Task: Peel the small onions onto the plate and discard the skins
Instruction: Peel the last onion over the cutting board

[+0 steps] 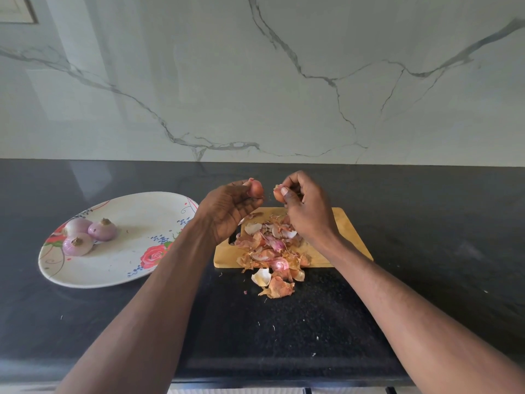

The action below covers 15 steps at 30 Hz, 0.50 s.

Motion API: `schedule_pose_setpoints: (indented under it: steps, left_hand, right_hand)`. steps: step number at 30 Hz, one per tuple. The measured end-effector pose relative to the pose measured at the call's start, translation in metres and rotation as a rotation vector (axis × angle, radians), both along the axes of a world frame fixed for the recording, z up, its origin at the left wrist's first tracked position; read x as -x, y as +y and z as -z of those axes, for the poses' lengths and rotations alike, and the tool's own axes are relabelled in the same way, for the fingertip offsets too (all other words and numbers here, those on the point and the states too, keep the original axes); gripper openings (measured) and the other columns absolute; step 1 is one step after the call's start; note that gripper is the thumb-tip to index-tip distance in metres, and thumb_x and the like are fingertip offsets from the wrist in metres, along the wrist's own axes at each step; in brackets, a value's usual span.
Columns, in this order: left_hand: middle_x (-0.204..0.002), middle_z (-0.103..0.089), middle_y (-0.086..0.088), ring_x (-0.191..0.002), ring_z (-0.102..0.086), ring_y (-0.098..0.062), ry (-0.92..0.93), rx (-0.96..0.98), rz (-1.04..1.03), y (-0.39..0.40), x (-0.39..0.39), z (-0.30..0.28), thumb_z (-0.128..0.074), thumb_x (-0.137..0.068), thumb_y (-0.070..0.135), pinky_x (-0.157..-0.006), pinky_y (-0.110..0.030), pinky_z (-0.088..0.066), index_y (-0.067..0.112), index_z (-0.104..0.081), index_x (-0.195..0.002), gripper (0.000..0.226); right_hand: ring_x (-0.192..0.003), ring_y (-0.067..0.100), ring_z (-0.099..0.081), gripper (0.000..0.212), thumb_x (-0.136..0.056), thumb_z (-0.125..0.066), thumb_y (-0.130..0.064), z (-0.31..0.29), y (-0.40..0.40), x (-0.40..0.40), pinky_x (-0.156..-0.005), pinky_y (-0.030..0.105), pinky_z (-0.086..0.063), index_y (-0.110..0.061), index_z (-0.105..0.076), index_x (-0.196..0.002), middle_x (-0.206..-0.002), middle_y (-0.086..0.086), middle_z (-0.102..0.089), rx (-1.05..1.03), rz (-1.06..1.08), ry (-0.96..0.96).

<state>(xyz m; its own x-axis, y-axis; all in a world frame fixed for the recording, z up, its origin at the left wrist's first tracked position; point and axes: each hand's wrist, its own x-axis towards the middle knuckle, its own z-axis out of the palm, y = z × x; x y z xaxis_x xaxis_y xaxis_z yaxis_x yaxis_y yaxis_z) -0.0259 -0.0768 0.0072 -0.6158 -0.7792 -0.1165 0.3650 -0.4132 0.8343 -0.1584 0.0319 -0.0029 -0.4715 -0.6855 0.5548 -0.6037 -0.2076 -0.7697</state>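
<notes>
Black stone desk [426, 223] carries a wooden board [341, 237]; left of the board, the plate [119, 268] holds three peeled onions [85, 234]; skins [272, 251] already spill off the board's near edge — more could scatter; above the board, the left hand [227, 211] has its grip curled round an onion [255, 189], the right hand [304, 206] pinches a torn skin piece [279, 193] — likely to drop astray.

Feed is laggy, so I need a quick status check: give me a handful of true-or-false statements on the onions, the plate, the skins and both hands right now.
1. Three peeled onions lie on the floral plate. True.
2. The left hand is empty. False: it holds a small onion.
3. The skins are piled on the wooden cutting board, some spilling onto the black counter. True.
4. The right hand rests flat on the board. False: it is raised, pinching a piece of onion or skin.
5. The plate sits right of the board. False: left.
</notes>
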Motion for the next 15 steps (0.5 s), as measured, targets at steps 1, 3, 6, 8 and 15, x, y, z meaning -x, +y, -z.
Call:
schedule_pose_setpoints:
  steps: [1, 3, 6, 8, 15]
  left_hand:
    - [-0.107, -0.068, -0.022, -0.095, -0.069, -0.028, 0.012, -0.004, -0.003, 0.0001, -0.0003, -0.0002, -0.056, -0.098, -0.001, -0.083, -0.033, -0.062, -0.002, -0.065, -0.107, 0.014]
    - [-0.108, -0.068, -0.021, -0.1, -0.068, -0.029, 0.02, 0.001, 0.0, 0.0004, -0.001, -0.0006, -0.056, -0.097, -0.001, -0.086, -0.033, -0.061, -0.001, -0.066, -0.105, 0.013]
    - [-0.109, -0.067, -0.021, -0.103, -0.067, -0.029, 0.011, 0.012, 0.002, -0.0002, -0.0016, -0.0011, -0.059, -0.095, 0.001, -0.086, -0.033, -0.061, 0.0, -0.067, -0.105, 0.012]
    - [-0.099, -0.069, -0.018, -0.087, -0.069, -0.025, -0.025, 0.038, 0.021, 0.001, -0.0022, -0.0017, -0.063, -0.094, 0.005, -0.077, -0.029, -0.062, 0.001, -0.068, -0.105, 0.013]
    - [-0.088, -0.071, -0.018, -0.075, -0.07, -0.024, -0.103, 0.087, 0.097, 0.0062, -0.0008, -0.0012, -0.07, -0.088, 0.009, -0.062, -0.025, -0.061, -0.003, -0.068, -0.103, 0.02]
  right_hand:
    - [-0.087, 0.0, -0.068, 0.009, -0.098, -0.059, -0.006, -0.0003, 0.0, 0.0002, -0.071, 0.014, -0.053, -0.015, -0.058, -0.098, -0.094, -0.004, -0.068, 0.003, 0.006, 0.001]
    - [-0.084, 0.01, -0.07, 0.01, -0.097, -0.061, -0.007, -0.0003, -0.0003, 0.0007, -0.071, 0.022, -0.057, -0.016, -0.058, -0.098, -0.091, -0.002, -0.068, -0.018, 0.01, 0.025]
    - [-0.077, 0.011, -0.065, 0.009, -0.09, -0.067, -0.008, 0.002, -0.0006, 0.0004, -0.069, 0.02, -0.051, -0.008, -0.07, -0.082, -0.082, 0.0, -0.068, -0.096, 0.031, 0.163]
    - [-0.077, 0.004, -0.06, 0.002, -0.088, -0.073, -0.009, 0.0018, 0.0001, 0.0004, -0.068, 0.011, -0.047, -0.01, -0.075, -0.087, -0.086, -0.005, -0.066, -0.074, 0.03, 0.189]
    - [-0.083, 0.003, -0.058, 0.031, -0.084, -0.077, -0.007, 0.0006, -0.0005, -0.0016, -0.068, 0.009, -0.048, -0.012, -0.074, -0.115, -0.099, -0.003, -0.065, 0.002, -0.009, 0.225]
